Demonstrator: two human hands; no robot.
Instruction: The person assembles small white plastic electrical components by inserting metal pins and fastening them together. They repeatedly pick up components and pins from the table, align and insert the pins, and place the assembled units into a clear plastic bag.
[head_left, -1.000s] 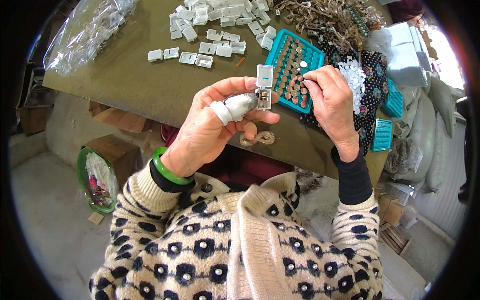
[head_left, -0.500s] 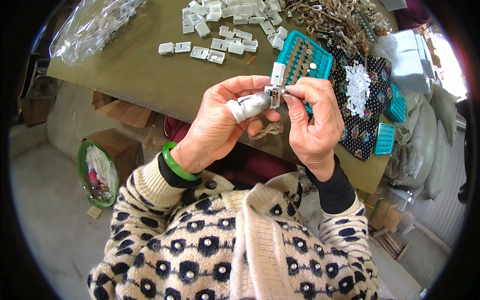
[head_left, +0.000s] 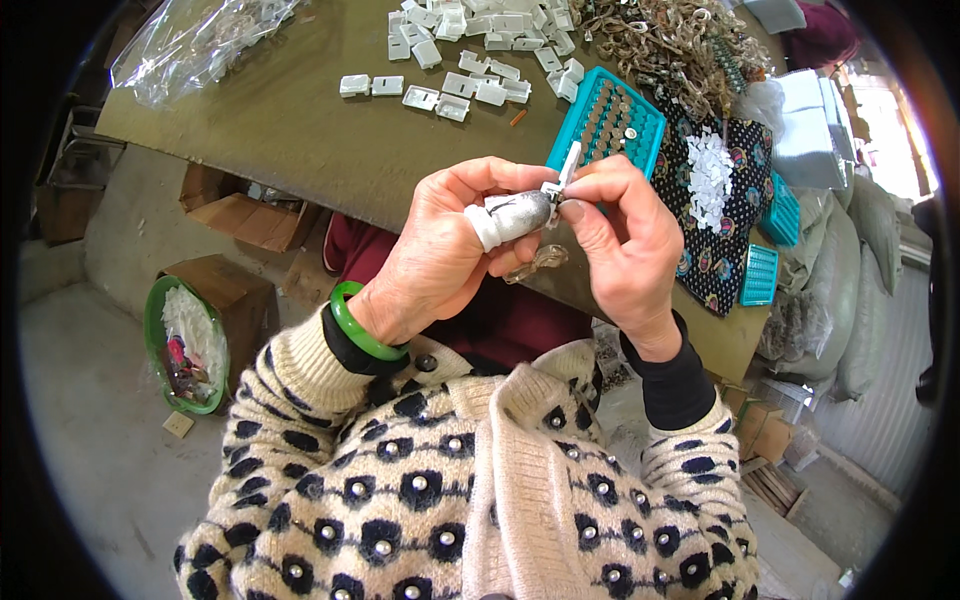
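Observation:
My left hand (head_left: 425, 235) is closed on a small white hinged plastic case (head_left: 570, 165) with its lid standing up. A white and grey wrap (head_left: 508, 217) appears to cover my left thumb. Below these fingers hangs a small loop of thin brownish wire (head_left: 540, 262). My right hand (head_left: 635, 255) pinches thumb and forefinger together right at the case's inside. Whatever lies between those fingertips is too small and hidden to name. Just behind the hands is a teal tray (head_left: 562, 150) with rows of small round button cells (head_left: 605, 115).
Several white cases (head_left: 490, 90) are scattered over the table (head_left: 250, 140). Tangled wires (head_left: 670, 40) lie at the far right, near white plastic pieces (head_left: 708, 175) on patterned dark cloth (head_left: 715, 265). Clear plastic bags (head_left: 200, 45) lie far left; a green basket (head_left: 155, 345) stands on the floor.
The case has turned so that its lid shows edge-on. My right fingertips have come closer in against it. The view has shifted slightly.

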